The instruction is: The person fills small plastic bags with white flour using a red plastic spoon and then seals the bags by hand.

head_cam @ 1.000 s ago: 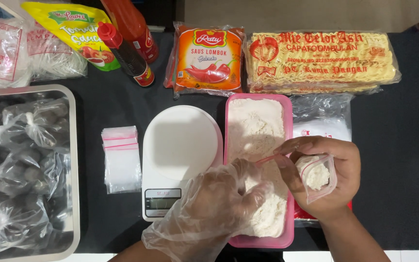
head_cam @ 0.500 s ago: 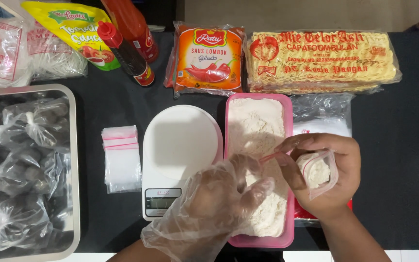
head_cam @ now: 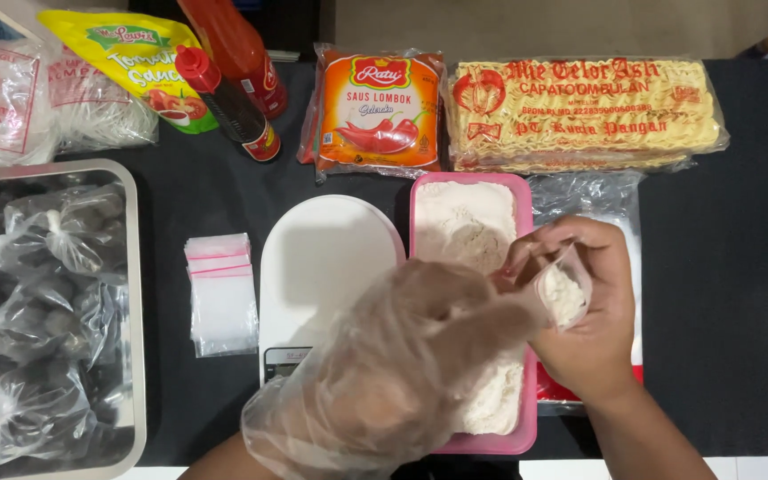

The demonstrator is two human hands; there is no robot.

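My right hand (head_cam: 584,311) holds a small clear plastic bag (head_cam: 564,292) partly filled with white powder, over the right edge of a pink tray (head_cam: 524,204) of the same white powder. My left hand (head_cam: 393,373), in a loose clear plastic glove, is over the tray's left side with its fingertips reaching to the mouth of the small bag. A white kitchen scale (head_cam: 322,258) lies just left of the tray, its display partly hidden by my left hand.
A stack of small zip bags (head_cam: 220,293) lies left of the scale. A grey tray (head_cam: 135,293) of tied bags with dark balls sits far left. Sauce bottles (head_cam: 233,98), sauce pouches (head_cam: 377,111) and a noodle pack (head_cam: 584,111) line the back. A clear bag (head_cam: 588,196) lies under my right hand.
My left hand moved right, from the powder in the tray up to the mouth of the small bag. The right hand stayed in place with the bag.
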